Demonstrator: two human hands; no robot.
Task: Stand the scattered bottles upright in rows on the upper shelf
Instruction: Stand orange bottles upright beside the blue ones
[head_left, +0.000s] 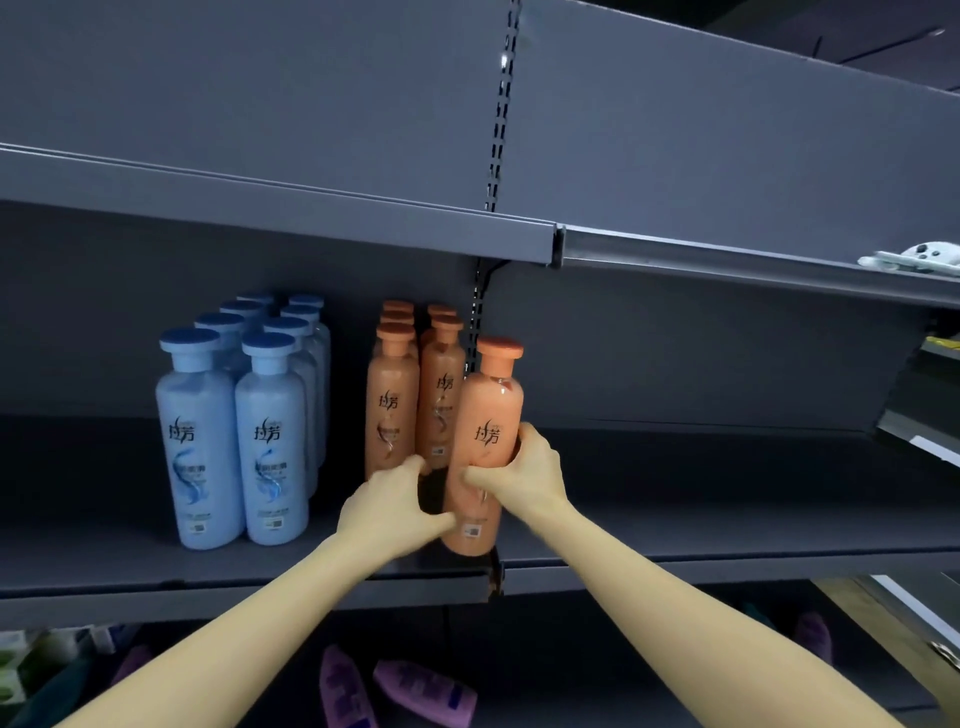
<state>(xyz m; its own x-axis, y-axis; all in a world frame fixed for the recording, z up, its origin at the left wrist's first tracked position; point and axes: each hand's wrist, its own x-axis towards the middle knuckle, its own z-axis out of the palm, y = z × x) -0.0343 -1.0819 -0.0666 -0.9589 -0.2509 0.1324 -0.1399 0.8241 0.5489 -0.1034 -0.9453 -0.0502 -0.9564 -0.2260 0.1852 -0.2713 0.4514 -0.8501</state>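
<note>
Reaching up, both forearms stretch to the shelf, where blue bottles stand in rows at left. The left hand touches its thumb low on the near orange bottle; whether it grips cannot be told. The right hand wraps that upright bottle's middle, right of the orange rows.

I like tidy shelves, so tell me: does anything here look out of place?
On the lower shelf, purple bottles lie on their sides, while blue bottles and orange bottles stand in rows above. A lone orange bottle, gripped by the right hand, sits tilted at the upper shelf's front edge, outside those rows.
</note>
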